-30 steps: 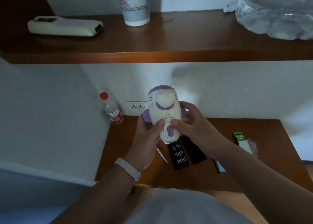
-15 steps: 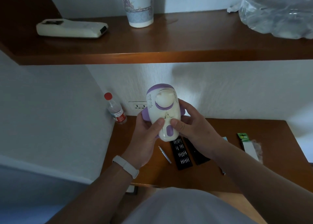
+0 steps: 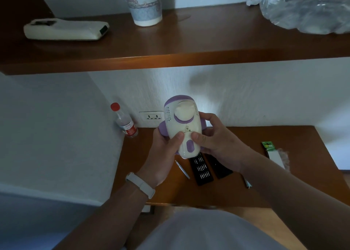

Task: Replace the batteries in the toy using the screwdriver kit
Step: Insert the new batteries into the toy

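Note:
A cream and purple toy (image 3: pixel 183 125) is held upright above the brown desk (image 3: pixel 284 174), its underside facing me. My left hand (image 3: pixel 164 153) grips its left side and my right hand (image 3: pixel 214 140) its right side. Both thumbs press on the small battery cover in the toy's middle. Under the toy lies the open black screwdriver kit tray (image 3: pixel 201 169) with rows of bits, its black lid (image 3: pixel 219 168) beside it. A thin silver screwdriver (image 3: pixel 182 169) lies left of the tray. A green battery pack (image 3: pixel 272 153) rests at the right.
A red-capped plastic bottle (image 3: pixel 124 121) stands in the desk's back left corner by a wall socket (image 3: pixel 152 116). A wooden shelf (image 3: pixel 170 41) overhangs the desk, holding a white device (image 3: pixel 66 29), a paper cup (image 3: pixel 144 3) and a clear plastic bag (image 3: pixel 306 7).
The toy and both hands stay together with thumbs on the cover; the view has shifted slightly, so the desk items appear a little further right.

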`<action>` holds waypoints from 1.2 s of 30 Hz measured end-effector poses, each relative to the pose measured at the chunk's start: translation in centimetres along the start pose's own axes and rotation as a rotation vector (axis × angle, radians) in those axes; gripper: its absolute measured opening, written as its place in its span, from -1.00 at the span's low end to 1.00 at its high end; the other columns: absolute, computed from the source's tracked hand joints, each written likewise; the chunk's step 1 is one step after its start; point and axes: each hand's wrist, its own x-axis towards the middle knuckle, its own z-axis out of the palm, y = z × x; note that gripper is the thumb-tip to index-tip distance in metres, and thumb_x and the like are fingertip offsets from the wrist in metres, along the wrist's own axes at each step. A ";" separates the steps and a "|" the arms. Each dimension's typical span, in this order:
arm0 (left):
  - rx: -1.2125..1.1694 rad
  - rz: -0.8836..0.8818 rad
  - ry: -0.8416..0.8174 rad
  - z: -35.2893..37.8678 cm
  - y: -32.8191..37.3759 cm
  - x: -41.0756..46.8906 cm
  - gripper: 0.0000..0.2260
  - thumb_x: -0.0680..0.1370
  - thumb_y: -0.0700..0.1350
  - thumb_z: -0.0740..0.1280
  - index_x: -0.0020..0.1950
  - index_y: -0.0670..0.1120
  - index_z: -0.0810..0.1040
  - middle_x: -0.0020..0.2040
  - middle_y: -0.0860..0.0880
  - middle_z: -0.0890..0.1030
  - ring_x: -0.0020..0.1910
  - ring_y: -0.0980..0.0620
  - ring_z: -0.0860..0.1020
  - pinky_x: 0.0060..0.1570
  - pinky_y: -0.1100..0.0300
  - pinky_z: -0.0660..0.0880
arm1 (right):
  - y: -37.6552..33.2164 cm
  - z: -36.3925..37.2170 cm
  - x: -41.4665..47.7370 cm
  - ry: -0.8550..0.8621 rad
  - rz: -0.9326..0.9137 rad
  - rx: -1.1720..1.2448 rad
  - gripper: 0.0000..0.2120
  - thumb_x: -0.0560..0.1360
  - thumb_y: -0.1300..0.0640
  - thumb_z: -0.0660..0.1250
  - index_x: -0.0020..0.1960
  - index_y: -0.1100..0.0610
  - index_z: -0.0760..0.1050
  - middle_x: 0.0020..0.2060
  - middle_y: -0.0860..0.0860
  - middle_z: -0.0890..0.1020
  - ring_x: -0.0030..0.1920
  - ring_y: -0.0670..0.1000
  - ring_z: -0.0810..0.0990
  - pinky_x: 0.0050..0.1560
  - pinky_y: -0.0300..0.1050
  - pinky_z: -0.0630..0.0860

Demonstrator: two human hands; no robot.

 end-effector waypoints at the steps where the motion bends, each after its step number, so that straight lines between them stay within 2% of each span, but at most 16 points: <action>1: 0.008 -0.003 0.010 0.1 -0.1 0.1 -0.30 0.46 0.10 0.41 0.51 -0.14 0.27 0.37 -0.19 0.54 0.33 -0.17 0.56 0.30 -0.29 0.49 | 0.1 -0.1 0.0 -0.002 0.001 0.009 -0.24 0.27 -0.06 0.62 0.37 -0.13 0.33 0.16 0.19 0.62 0.17 0.15 0.64 0.17 0.15 0.59; 5: -0.015 -0.015 0.051 0.3 -0.3 0.5 -0.26 0.40 0.10 0.45 0.47 -0.16 0.30 0.32 -0.22 0.55 0.28 -0.18 0.59 0.24 -0.25 0.55 | 0.4 -0.2 -0.1 0.014 -0.009 0.009 -0.28 0.30 -0.04 0.60 0.36 -0.13 0.34 0.11 0.13 0.66 0.15 0.12 0.66 0.10 0.06 0.62; 9: -0.058 -0.021 0.050 0.0 -0.5 0.8 -0.39 0.47 -0.05 0.42 0.48 -0.09 0.30 0.33 -0.18 0.56 0.29 -0.16 0.59 0.19 -0.13 0.59 | 0.2 0.1 0.1 0.046 -0.035 -0.037 -0.28 0.30 -0.09 0.59 0.36 -0.13 0.33 0.07 0.09 0.68 0.11 0.08 0.68 0.03 -0.02 0.64; 17: -0.057 0.019 0.089 -0.3 -0.1 1.1 -0.24 0.36 0.03 0.50 0.49 -0.07 0.28 0.35 -0.15 0.55 0.31 -0.12 0.57 0.24 -0.17 0.56 | 0.1 0.1 0.9 -0.036 -0.065 -0.023 -0.33 0.42 -0.05 0.53 0.44 -0.19 0.31 0.17 0.07 0.67 0.18 0.12 0.64 0.14 0.08 0.60; 22: -0.048 0.015 0.097 -0.8 -0.4 1.2 -0.28 0.41 -0.02 0.49 0.49 -0.07 0.28 0.34 -0.16 0.55 0.31 -0.13 0.58 0.26 -0.23 0.54 | 0.4 0.5 1.5 -0.051 -0.062 -0.005 -0.33 0.40 -0.05 0.54 0.43 -0.20 0.33 0.17 0.06 0.67 0.18 0.11 0.64 0.13 0.05 0.60; 26: -0.057 0.000 0.135 -1.1 -0.5 1.1 -0.25 0.37 0.03 0.49 0.50 -0.10 0.29 0.33 -0.20 0.55 0.30 -0.15 0.57 0.26 -0.25 0.53 | 0.9 1.4 2.0 -0.042 -0.074 0.002 -0.37 0.43 0.00 0.51 0.42 -0.17 0.34 0.18 0.03 0.66 0.19 0.07 0.64 0.08 -0.03 0.62; 30: -0.057 -0.008 0.184 -1.2 -1.3 0.7 -0.32 0.40 -0.01 0.50 0.46 -0.08 0.34 0.30 -0.16 0.58 0.26 -0.12 0.60 0.21 -0.15 0.58 | 1.2 1.8 2.0 -0.058 -0.086 0.021 -0.49 0.48 0.06 0.46 0.37 -0.18 0.41 0.17 0.03 0.66 0.17 0.07 0.65 0.03 -0.11 0.61; 33: -0.078 -0.024 0.224 -1.3 -1.8 0.6 -0.41 0.43 -0.09 0.46 0.42 -0.09 0.35 0.27 -0.15 0.61 0.23 -0.11 0.63 0.13 -0.06 0.62 | 1.7 2.0 1.9 -0.079 -0.089 0.039 -0.54 0.51 0.07 0.44 0.36 -0.18 0.44 0.20 0.05 0.65 0.21 0.09 0.63 0.08 -0.05 0.61; 36: -0.063 -0.035 0.206 -1.6 -2.2 0.7 -0.39 0.45 -0.09 0.47 0.44 -0.13 0.34 0.28 -0.17 0.60 0.23 -0.13 0.63 0.17 -0.14 0.61 | 2.0 2.0 2.0 -0.083 -0.063 0.040 -0.54 0.50 0.04 0.44 0.35 -0.20 0.44 0.21 0.03 0.64 0.22 0.08 0.62 0.12 -0.02 0.60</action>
